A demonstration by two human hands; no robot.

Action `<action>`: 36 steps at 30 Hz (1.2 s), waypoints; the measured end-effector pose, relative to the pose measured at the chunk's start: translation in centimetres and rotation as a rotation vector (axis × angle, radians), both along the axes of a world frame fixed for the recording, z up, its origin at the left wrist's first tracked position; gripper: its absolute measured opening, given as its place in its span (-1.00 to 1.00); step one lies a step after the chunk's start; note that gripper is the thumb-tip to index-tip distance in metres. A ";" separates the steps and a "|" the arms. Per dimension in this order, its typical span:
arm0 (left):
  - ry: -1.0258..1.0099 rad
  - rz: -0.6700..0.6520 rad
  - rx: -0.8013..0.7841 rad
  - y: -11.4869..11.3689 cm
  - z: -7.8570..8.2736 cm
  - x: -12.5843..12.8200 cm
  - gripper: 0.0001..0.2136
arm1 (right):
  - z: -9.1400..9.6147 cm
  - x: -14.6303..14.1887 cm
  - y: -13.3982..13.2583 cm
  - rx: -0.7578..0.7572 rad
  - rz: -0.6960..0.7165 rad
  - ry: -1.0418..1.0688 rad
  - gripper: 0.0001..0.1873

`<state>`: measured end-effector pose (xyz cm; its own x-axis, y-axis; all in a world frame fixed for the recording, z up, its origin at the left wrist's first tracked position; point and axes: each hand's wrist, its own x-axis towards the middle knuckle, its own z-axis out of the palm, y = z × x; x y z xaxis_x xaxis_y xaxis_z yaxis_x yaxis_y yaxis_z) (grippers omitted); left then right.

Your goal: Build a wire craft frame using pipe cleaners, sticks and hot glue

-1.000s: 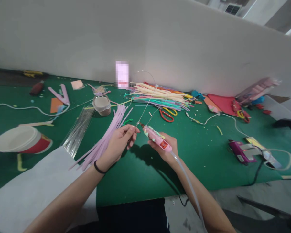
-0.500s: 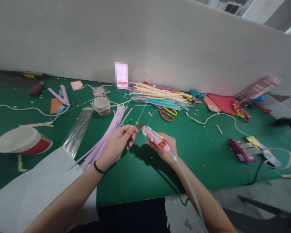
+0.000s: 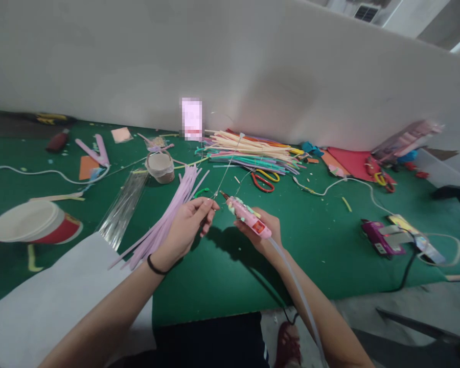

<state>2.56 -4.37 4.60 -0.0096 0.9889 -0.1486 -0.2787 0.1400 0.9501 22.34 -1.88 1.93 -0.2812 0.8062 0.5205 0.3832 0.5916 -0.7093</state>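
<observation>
My left hand [image 3: 187, 220] is closed in a pinch on a thin wire stem [image 3: 226, 173]. The stem slants up to the right and ends in a small pale tip. In my right hand [image 3: 270, 232] is a pink hot glue gun [image 3: 247, 216], crusted with glue lumps, with a long clear glue stick [image 3: 297, 278] trailing from its back. Its dark nozzle points at the stem, just right of my left fingertips, with a slight gap. Under my left wrist lies a bundle of lavender pipe cleaners [image 3: 176, 209].
Coloured pipe cleaners [image 3: 253, 148] are piled by the wall, with red-and-yellow scissors [image 3: 263, 185] before them. Left are a paper cup [image 3: 61, 232], a smaller tub [image 3: 160, 171], wires [image 3: 124, 212] and white paper [image 3: 80, 286]. A power strip [image 3: 419, 243] lies at right.
The glue gun has drawn slightly right and down, away from my left fingers. The stem's top has shifted a little left. A shoe now shows below the table edge.
</observation>
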 end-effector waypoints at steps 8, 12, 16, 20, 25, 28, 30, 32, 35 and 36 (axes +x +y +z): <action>-0.131 -0.030 -0.031 0.3 -0.1 -0.2 -0.76 | -0.1 0.0 0.0 0.018 0.055 -0.022 -0.81; -0.124 -0.042 -0.024 0.3 -0.1 -0.2 -0.76 | -0.1 0.0 0.0 0.037 0.078 -0.022 -0.82; -0.119 -0.040 -0.021 0.2 0.0 -0.1 -0.76 | -0.1 0.1 0.1 0.023 0.059 -0.022 -0.81; -0.111 -0.047 -0.019 0.1 0.1 0.0 -0.75 | 0.1 0.0 0.0 0.020 0.044 -0.017 -0.81; -0.031 -0.019 -0.004 0.1 -0.1 -0.1 -0.77 | 0.7 0.2 -0.4 -0.015 -0.098 0.034 -0.79; 0.068 0.028 0.071 0.3 -0.3 -0.5 -0.78 | 1.4 0.6 -0.4 -0.053 -0.278 0.096 -0.71; 0.156 0.066 0.134 0.4 -0.4 -0.7 -0.77 | 1.9 1.1 -0.2 -0.083 -0.385 0.164 -0.63; 0.245 0.104 0.181 0.5 -0.4 -1.0 -0.77 | 2.3 1.7 0.1 -0.084 -0.475 0.232 -0.58; 0.345 0.158 0.212 0.6 -0.4 -1.1 -0.77 | 2.6 2.6 0.8 -0.047 -0.578 0.312 -0.58; 0.366 0.170 0.215 0.6 -0.3 -1.1 -0.78 | 2.6 2.8 0.9 -0.047 -0.596 0.333 -0.58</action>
